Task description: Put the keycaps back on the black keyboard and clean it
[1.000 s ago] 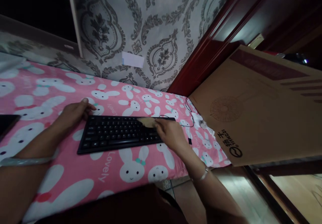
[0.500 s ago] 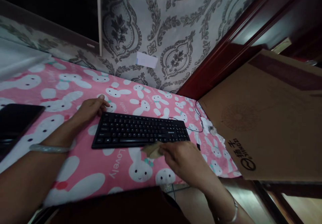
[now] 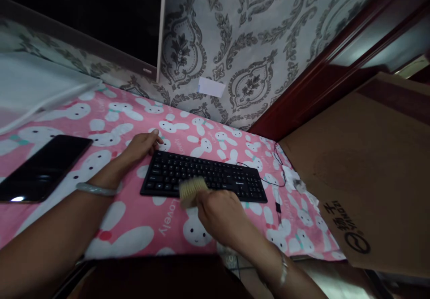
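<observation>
A black keyboard (image 3: 215, 173) lies on a pink cloth with white rabbits. At its far left corner is my left hand (image 3: 143, 145), fingers curled against the keyboard's edge; the thumb's contact is partly hidden. A small brush (image 3: 193, 190) with pale, dense bristles is gripped in my right hand (image 3: 220, 209). The brush is slightly blurred and stands over the keyboard's near edge, left of its middle. I cannot tell whether the bristles touch the keys. My right fingers cover the brush's handle.
A black tablet or large phone (image 3: 45, 166) lies on the left. Behind stands a dark monitor (image 3: 101, 16) by the patterned wall. A thin black cable (image 3: 284, 173) runs right of the keyboard, near a large cardboard box (image 3: 363, 169). White sheeting (image 3: 43, 84) covers the back left.
The brush and my right hand have moved left along the keyboard's near edge, and the bristles are now turned up and left. My left hand keeps its place by the corner. The view has shifted left.
</observation>
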Tool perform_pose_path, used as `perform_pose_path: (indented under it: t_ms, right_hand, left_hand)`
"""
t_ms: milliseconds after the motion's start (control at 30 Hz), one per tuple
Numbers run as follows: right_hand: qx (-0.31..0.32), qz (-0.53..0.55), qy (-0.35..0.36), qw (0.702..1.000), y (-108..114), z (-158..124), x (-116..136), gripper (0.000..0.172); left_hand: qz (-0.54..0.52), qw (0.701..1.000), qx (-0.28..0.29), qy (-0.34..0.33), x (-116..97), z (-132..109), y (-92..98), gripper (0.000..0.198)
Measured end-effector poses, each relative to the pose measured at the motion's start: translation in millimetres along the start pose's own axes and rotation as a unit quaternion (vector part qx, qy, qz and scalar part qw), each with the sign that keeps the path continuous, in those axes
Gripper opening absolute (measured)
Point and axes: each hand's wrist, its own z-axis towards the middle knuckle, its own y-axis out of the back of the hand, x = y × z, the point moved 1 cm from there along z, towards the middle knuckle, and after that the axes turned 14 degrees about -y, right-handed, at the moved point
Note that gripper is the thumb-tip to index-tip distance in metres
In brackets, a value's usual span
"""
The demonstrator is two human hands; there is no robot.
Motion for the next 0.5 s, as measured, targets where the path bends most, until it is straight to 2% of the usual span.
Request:
perform_pose_path:
  t_ms: [67,133,200,267,333,400,500]
  right_hand:
    - [0.021,0.02,0.031,0.999,11.6,-22.2,-7.0,0.023]
    - [0.007,0.043,0.019,0.999,24.3,-26.2,-12.4,0.024]
    - [-0.035,0.061,-0.016,0.997,32.6,-9.8,-12.2,0.025]
    - [-0.079,0.069,-0.048,0.993,33.2,20.9,-5.1,0.028]
    - [-0.095,0.062,-0.068,0.991,26.3,53.9,7.1,0.032]
    - [-0.085,0.04,-0.076,0.993,14.8,76.1,20.6,0.033]
    - [-0.057,0.019,-0.044,0.997,-0.9,71.4,34.9,0.031]
  left_hand:
    - [-0.004,1.0,-0.003,0.0,0.0,-0.3,-0.4,0.061]
    - [-0.009,1.0,-0.009,0.0,-0.2,-1.1,-0.8,0.06]
    - [-0.014,1.0,-0.013,-0.004,-0.8,-2.1,-0.9,0.059]
    - [-0.017,1.0,-0.016,-0.009,-1.2,-2.9,-0.2,0.061]
    - [-0.015,1.0,-0.022,-0.014,-1.0,-2.9,1.3,0.065]
    - [-0.008,0.999,-0.035,-0.018,0.0,-2.1,3.7,0.07]
    - [0.002,0.998,-0.057,-0.026,1.7,-0.8,7.0,0.073]
